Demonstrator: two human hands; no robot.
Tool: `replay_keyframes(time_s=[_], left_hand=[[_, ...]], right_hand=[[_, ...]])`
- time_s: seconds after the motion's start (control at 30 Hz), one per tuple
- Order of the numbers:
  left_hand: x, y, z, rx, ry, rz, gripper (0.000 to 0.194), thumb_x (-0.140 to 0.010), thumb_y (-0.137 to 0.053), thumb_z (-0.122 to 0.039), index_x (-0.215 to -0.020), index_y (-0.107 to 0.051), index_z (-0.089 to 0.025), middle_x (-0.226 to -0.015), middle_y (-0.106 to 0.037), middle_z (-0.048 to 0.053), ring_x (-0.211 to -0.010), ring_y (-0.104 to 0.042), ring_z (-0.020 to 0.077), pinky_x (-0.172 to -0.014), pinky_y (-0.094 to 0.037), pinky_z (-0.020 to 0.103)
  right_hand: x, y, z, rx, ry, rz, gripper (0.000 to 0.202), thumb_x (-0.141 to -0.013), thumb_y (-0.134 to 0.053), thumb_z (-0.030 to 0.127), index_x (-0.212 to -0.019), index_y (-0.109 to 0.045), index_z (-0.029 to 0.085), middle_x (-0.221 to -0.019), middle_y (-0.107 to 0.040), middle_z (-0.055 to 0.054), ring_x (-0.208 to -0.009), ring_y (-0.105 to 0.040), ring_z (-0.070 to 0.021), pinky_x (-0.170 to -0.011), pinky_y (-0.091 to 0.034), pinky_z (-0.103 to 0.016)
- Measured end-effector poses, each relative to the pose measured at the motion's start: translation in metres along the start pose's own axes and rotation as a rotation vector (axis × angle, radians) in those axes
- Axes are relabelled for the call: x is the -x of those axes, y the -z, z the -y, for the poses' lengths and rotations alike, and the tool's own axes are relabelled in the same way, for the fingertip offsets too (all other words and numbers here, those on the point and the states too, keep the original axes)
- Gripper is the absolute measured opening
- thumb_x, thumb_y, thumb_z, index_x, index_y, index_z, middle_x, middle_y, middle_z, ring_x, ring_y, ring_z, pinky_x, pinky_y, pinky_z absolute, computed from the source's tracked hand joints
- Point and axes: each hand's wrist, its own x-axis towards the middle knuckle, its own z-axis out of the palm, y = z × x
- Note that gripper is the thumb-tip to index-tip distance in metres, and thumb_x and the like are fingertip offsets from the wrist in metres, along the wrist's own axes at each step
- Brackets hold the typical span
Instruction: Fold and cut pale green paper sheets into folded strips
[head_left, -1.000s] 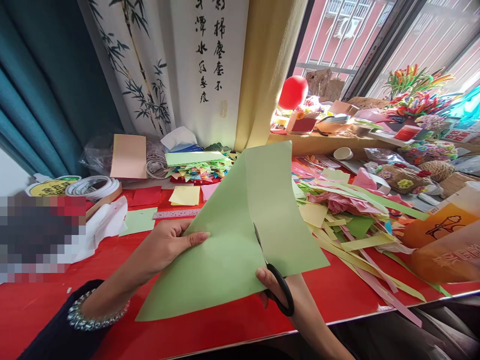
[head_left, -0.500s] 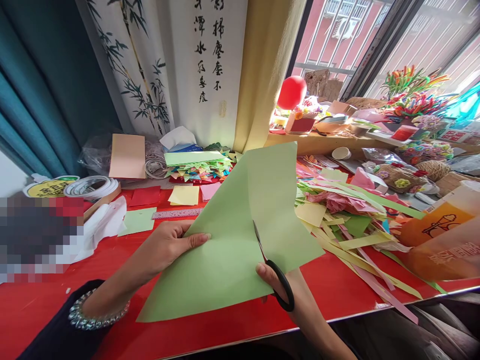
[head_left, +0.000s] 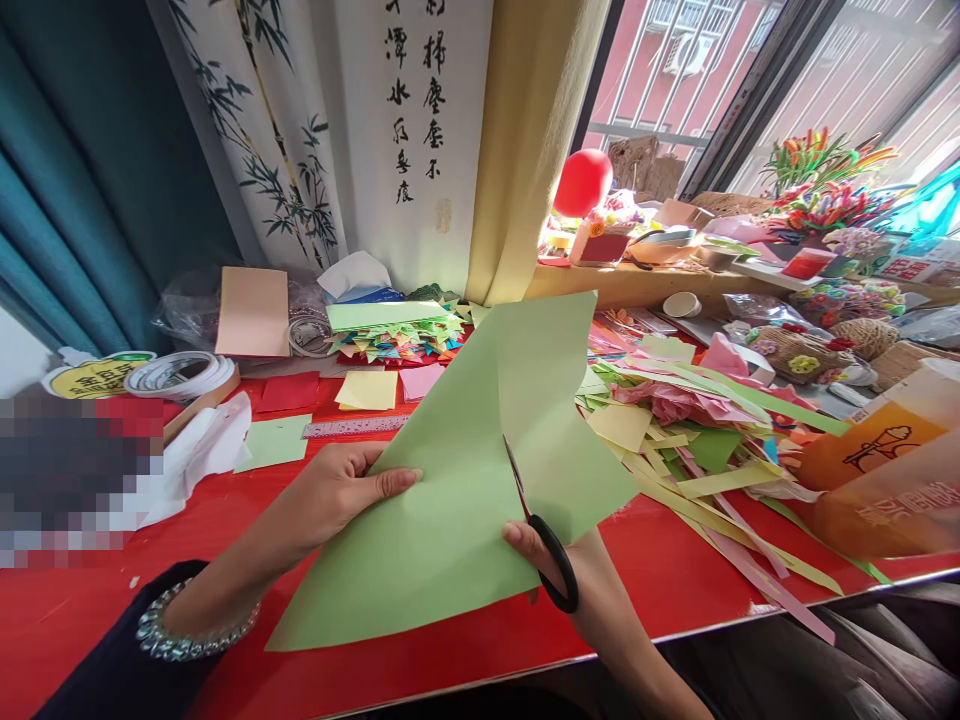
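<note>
A large sheet of light green paper [head_left: 420, 550] is held up at a tilt above the red table. My left hand [head_left: 352, 490] is closed on its left edge, thumb on top and fingers hidden beneath. My right hand [head_left: 562, 560] is closed around the black-handled scissors [head_left: 556, 560], with the thumb in a loop and the other fingers mostly under the sheet. One blade shows on the paper's upper face, along a cut line; the other blade is hidden below. Right of the cut, the paper flap [head_left: 547, 400] bends upward.
Paper strips and scraps [head_left: 720, 430] are heaped at the right beside orange-printed cups [head_left: 885, 470]. Behind lie a pink ruler [head_left: 356, 427], small yellow squares [head_left: 367, 390], a green square [head_left: 274, 443] and tape rolls [head_left: 180, 375]. The red table's [head_left: 675, 590] front edge runs close by.
My right hand and the scissors have shifted slightly left. The flap's right corner has also moved left and curls a little more. My left hand stays in place on the sheet.
</note>
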Motion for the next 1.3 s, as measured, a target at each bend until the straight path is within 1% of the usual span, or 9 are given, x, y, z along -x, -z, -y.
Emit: replay_keyframes(time_s=[0.07,0.13,0.23,0.53,0.73,0.87,0.97,1.1,1.3], left_hand=[[0.0005,-0.0009,-0.0004,0.0,0.006,-0.003,0.031,-0.067,-0.073,-0.036,-0.094,-0.069,-0.022,-0.073,-0.072,0.002,-0.063,-0.066,0.0179,-0.052,-0.052,0.023],[0.0004,-0.0016,-0.0003,0.0,0.008,0.009,0.031,-0.067,-0.072,-0.036,-0.094,-0.069,-0.022,-0.073,-0.072,0.002,-0.062,-0.066,0.0177,-0.051,-0.052,0.023],[-0.0011,-0.0017,0.0012,0.006,0.014,0.03,0.029,-0.067,-0.072,-0.036,-0.093,-0.069,-0.022,-0.074,-0.072,0.001,-0.061,-0.066,0.017,-0.051,-0.051,0.022],[-0.0016,-0.0022,0.0032,0.025,0.031,0.05,0.031,-0.067,-0.072,-0.036,-0.095,-0.069,-0.023,-0.076,-0.073,0.002,-0.063,-0.066,0.0181,-0.053,-0.052,0.024],[-0.0021,-0.0031,0.0037,0.031,0.041,0.044,0.032,-0.065,-0.073,-0.036,-0.094,-0.07,-0.021,-0.075,-0.072,0.002,-0.062,-0.066,0.0183,-0.052,-0.052,0.024],[-0.0016,-0.0036,0.0036,0.027,0.049,0.067,0.031,-0.065,-0.073,-0.036,-0.093,-0.069,-0.021,-0.076,-0.072,0.003,-0.063,-0.066,0.0187,-0.053,-0.052,0.025],[-0.0007,-0.004,0.0038,0.045,0.055,0.068,0.029,-0.066,-0.073,-0.035,-0.09,-0.069,-0.021,-0.075,-0.072,0.003,-0.062,-0.066,0.0181,-0.053,-0.052,0.025],[-0.0004,-0.0052,0.0036,0.06,0.072,0.079,0.028,-0.066,-0.073,-0.036,-0.089,-0.069,-0.02,-0.075,-0.072,0.004,-0.062,-0.066,0.0183,-0.053,-0.052,0.025],[-0.0008,-0.0055,0.0043,0.084,0.069,0.092,0.026,-0.066,-0.074,-0.034,-0.088,-0.069,-0.02,-0.073,-0.072,0.003,-0.06,-0.066,0.017,-0.051,-0.052,0.024]], right_hand=[[0.0004,-0.0002,0.0002,-0.004,-0.027,0.012,0.035,-0.066,-0.067,0.052,-0.069,-0.061,0.018,-0.061,-0.057,-0.001,-0.055,-0.054,-0.016,-0.044,-0.046,-0.025],[0.0006,-0.001,0.0019,-0.011,0.032,-0.008,0.035,-0.068,-0.065,0.052,-0.071,-0.063,0.017,-0.069,-0.062,-0.004,-0.067,-0.059,-0.0196,-0.058,-0.051,-0.028],[0.0,-0.0022,0.0048,-0.026,0.126,-0.023,0.036,-0.071,-0.062,0.053,-0.077,-0.066,0.017,-0.082,-0.067,-0.009,-0.091,-0.06,-0.0253,-0.082,-0.048,-0.033],[-0.0008,-0.0005,0.0021,-0.034,0.117,-0.004,0.035,-0.072,-0.063,0.051,-0.087,-0.068,0.019,-0.085,-0.069,-0.007,-0.097,-0.059,-0.0253,-0.089,-0.044,-0.037],[-0.0004,-0.0017,0.0024,-0.048,0.089,0.003,0.038,-0.071,-0.063,0.053,-0.087,-0.068,0.019,-0.092,-0.068,-0.008,-0.089,-0.061,-0.0244,-0.081,-0.049,-0.035],[0.0001,0.0003,0.0027,-0.012,0.08,-0.018,0.035,-0.07,-0.063,0.054,-0.075,-0.067,0.019,-0.071,-0.066,-0.006,-0.083,-0.062,-0.0242,-0.079,-0.049,-0.034],[0.0004,0.0028,0.0015,0.023,0.013,0.002,0.035,-0.071,-0.061,0.055,-0.068,-0.064,0.02,-0.056,-0.059,-0.003,-0.067,-0.061,-0.0223,-0.066,-0.051,-0.032],[-0.0006,0.0054,0.0006,0.035,0.007,0.033,0.032,-0.071,-0.06,0.054,-0.068,-0.063,0.022,-0.051,-0.053,0.0,-0.054,-0.055,-0.0174,-0.055,-0.049,-0.028],[-0.0029,0.0063,0.0012,0.023,-0.001,0.055,0.033,-0.071,-0.061,0.054,-0.066,-0.061,0.021,-0.051,-0.053,0.0,-0.052,-0.054,-0.0172,-0.051,-0.046,-0.027]])
